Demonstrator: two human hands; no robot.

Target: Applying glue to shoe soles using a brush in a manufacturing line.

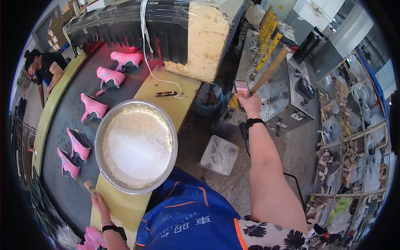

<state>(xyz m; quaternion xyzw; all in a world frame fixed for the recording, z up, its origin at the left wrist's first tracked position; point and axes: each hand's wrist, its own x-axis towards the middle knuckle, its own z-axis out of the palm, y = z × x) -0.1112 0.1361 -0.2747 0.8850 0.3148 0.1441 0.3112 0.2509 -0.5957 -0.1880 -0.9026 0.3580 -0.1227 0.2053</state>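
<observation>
My left hand is closed round the handle of a small brush, bristles pointing up and away from me, beside the conveyor belt. Off to the right, at the end of my stretched arm, my right hand grips a smartphone with its screen lit. A large round metal basin with white stuff inside stands on a yellow board, between my left hand and the machine. Several pink shoe uppers lie spaced along the dark conveyor belt.
A machine tunnel with black strip curtains spans the belt. A small dark tool lies near a white cord. A lidded plastic box sits on the floor. Metal cabinets and racks of bags stand right; a person works left.
</observation>
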